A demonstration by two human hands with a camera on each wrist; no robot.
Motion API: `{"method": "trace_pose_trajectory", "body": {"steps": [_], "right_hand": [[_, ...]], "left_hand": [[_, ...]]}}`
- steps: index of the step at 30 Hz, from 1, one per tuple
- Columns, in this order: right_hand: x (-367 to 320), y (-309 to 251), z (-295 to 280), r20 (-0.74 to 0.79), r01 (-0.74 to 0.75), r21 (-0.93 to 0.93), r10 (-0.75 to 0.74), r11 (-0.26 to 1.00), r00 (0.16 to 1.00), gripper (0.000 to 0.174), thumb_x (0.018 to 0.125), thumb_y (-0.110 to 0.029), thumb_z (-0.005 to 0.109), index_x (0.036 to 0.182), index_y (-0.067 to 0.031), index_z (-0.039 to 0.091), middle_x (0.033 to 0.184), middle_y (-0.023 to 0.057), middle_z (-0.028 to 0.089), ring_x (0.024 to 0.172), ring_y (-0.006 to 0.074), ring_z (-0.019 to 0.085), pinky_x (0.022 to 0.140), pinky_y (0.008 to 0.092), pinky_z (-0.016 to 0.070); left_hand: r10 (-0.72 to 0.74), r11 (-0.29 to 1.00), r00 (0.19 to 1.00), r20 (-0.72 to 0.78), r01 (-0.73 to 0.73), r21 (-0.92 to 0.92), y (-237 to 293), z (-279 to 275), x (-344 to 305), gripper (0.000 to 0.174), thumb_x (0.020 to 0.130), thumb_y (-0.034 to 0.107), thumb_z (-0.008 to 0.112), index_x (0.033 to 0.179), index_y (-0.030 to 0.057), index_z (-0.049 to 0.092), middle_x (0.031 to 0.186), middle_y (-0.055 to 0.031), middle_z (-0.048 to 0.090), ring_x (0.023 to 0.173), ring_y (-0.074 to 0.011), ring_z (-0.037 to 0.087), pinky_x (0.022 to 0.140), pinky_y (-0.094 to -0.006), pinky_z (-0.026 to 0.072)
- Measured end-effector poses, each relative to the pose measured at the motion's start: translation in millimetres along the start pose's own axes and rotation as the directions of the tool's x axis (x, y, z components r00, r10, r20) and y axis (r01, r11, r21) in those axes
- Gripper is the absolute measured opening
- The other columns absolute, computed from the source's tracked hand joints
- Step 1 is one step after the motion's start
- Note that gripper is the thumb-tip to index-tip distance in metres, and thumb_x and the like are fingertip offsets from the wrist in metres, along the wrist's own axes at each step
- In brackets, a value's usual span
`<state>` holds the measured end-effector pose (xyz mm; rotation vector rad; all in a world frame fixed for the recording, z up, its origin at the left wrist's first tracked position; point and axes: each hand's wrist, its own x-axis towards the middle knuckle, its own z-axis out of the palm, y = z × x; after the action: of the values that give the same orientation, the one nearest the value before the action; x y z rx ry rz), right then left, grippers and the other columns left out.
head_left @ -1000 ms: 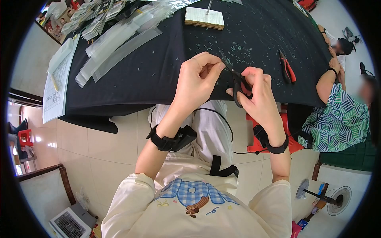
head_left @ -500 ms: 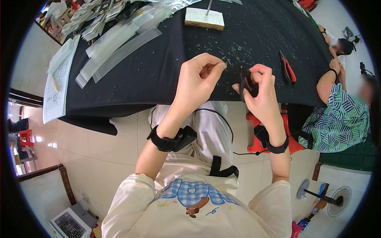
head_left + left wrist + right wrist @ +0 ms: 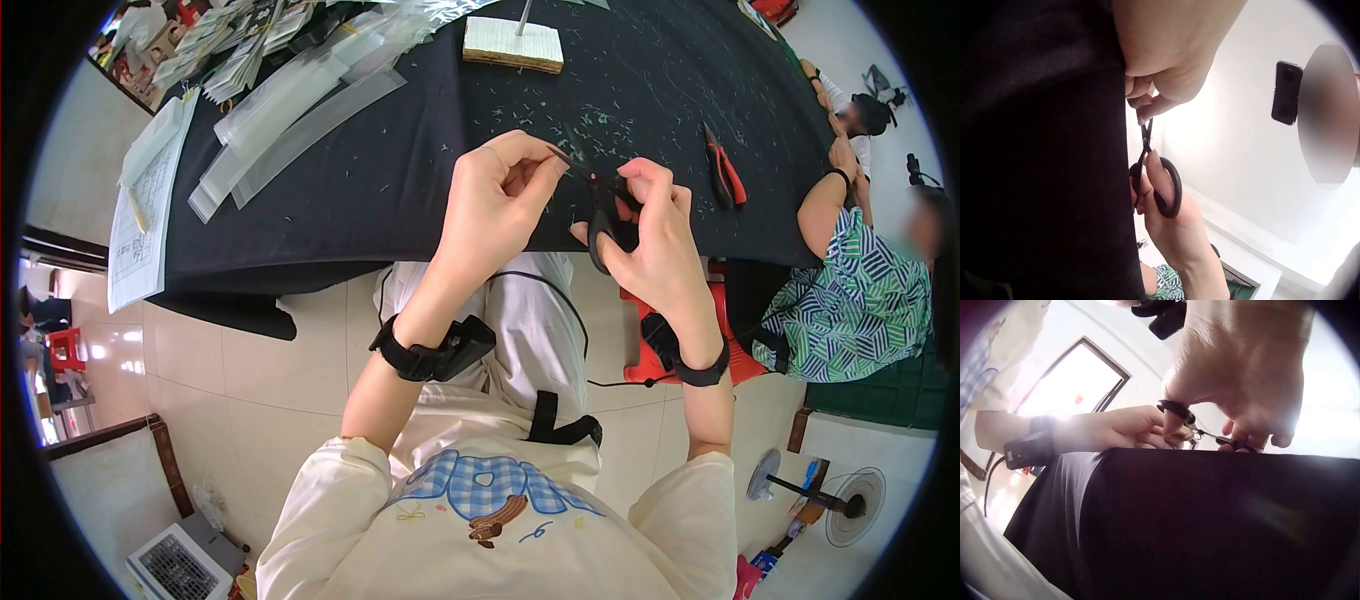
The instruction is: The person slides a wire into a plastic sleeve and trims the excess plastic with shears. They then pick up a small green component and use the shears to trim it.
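In the head view my left hand [image 3: 497, 205] is raised over the near edge of the black-clothed table [image 3: 380, 215], thumb and forefinger pinched together. They pinch something tiny; I cannot tell what it is. My right hand [image 3: 655, 235] grips black-handled scissors [image 3: 600, 225] by the finger loops, with the blades parted and their tips right at the left fingertips. From the left wrist, the thumb shows through one loop of the scissors [image 3: 1177, 190]. Small pale-green clippings [image 3: 610, 124] are scattered on the cloth beyond the hands.
Red-and-black pliers [image 3: 724, 172] lie to the right. At the back stands a board block [image 3: 512, 45] with a metal rod. Clear plastic sleeves [image 3: 300, 125] and a written sheet [image 3: 140, 255] with a pen lie left. Another person [image 3: 850, 290] sits at the right.
Half a second ago the scissors were drawn back to the right, away from the left fingertips. Now they are back at them with blades parted. The left hand has hardly moved.
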<state>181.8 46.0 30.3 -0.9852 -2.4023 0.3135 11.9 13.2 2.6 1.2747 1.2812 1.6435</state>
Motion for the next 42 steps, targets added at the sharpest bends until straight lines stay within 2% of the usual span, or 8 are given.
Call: {"method": "trace_pose_trajectory", "body": {"steps": [2, 8, 14, 16, 31, 42], "right_hand": [[0.8, 0.8, -1.0, 0.021, -0.012, -0.003, 0.012, 1.000, 1.000, 0.054, 0.071, -0.020, 0.073, 0.108, -0.0036, 0.038, 0.075, 0.0050, 0.060, 0.064, 0.0178, 0.054, 0.079, 0.0326, 0.0293], [0.3, 1.0, -7.2, 0.054, 0.010, 0.023, -0.011, 1.000, 0.998, 0.046, 0.073, -0.016, 0.070, 0.106, -0.0055, 0.039, 0.069, 0.0025, 0.057, 0.060, 0.0167, 0.051, 0.075, 0.0315, 0.0289], [-0.6, 1.6, -8.8, 0.091, -0.005, 0.011, 0.004, 1.000, 0.996, 0.042, 0.072, -0.012, 0.069, 0.104, -0.0062, 0.041, 0.060, 0.0012, 0.048, 0.055, 0.0166, 0.046, 0.074, 0.0310, 0.0282], [-0.6, 2.8, -8.2, 0.069, 0.031, 0.001, -0.031, 1.000, 0.997, 0.041, 0.072, -0.010, 0.068, 0.103, -0.0065, 0.041, 0.059, 0.0011, 0.047, 0.053, 0.0170, 0.044, 0.073, 0.0306, 0.0280], [0.1, 2.9, -19.9, 0.141, 0.047, -0.032, -0.042, 0.998, 0.989, 0.036, 0.075, -0.007, 0.065, 0.102, -0.0081, 0.043, 0.058, 0.0020, 0.050, 0.053, 0.0192, 0.046, 0.074, 0.0313, 0.0284], [-2.6, 2.6, -13.6, 0.114, 0.040, 0.011, -0.041, 0.999, 0.993, 0.034, 0.076, -0.005, 0.061, 0.103, -0.0079, 0.041, 0.061, 0.0021, 0.054, 0.055, 0.0194, 0.049, 0.075, 0.0311, 0.0286]], "left_hand": [[0.045, 0.998, 0.999, -0.006, -0.045, 0.035, -1.9, 0.2, 0.3, 0.007, 0.084, 0.004, 0.059, 0.081, -0.0020, 0.062, 0.063, 0.0058, 0.048, 0.054, 0.0015, 0.035, 0.045, -0.0176, 0.0246], [0.042, 0.998, 0.999, -0.009, -0.042, 0.056, -0.8, 0.2, 0.2, 0.007, 0.085, 0.003, 0.059, 0.081, -0.0020, 0.062, 0.063, 0.0056, 0.048, 0.054, 0.0014, 0.035, 0.044, -0.0180, 0.0250], [0.080, 0.995, 0.997, -0.018, -0.079, 0.062, -3.1, 0.4, 0.6, 0.008, 0.085, 0.004, 0.059, 0.080, -0.0025, 0.061, 0.064, 0.0053, 0.047, 0.054, 0.0010, 0.035, 0.045, -0.0181, 0.0252], [0.076, 0.995, 0.997, -0.018, -0.075, 0.069, -2.6, 0.2, 0.4, 0.008, 0.085, 0.004, 0.059, 0.080, -0.0026, 0.061, 0.064, 0.0052, 0.047, 0.054, 0.0010, 0.035, 0.045, -0.0181, 0.0253], [0.064, 0.997, 0.998, -0.018, -0.063, 0.050, -4.4, 1.0, 0.6, 0.007, 0.085, 0.003, 0.059, 0.081, -0.0031, 0.061, 0.065, 0.0051, 0.048, 0.055, 0.0010, 0.037, 0.046, -0.0177, 0.0265], [0.058, 0.997, 0.998, -0.014, -0.057, 0.052, -2.1, 0.0, 0.4, 0.008, 0.085, 0.003, 0.058, 0.082, -0.0030, 0.061, 0.066, 0.0052, 0.047, 0.056, 0.0010, 0.037, 0.046, -0.0177, 0.0263]]}}
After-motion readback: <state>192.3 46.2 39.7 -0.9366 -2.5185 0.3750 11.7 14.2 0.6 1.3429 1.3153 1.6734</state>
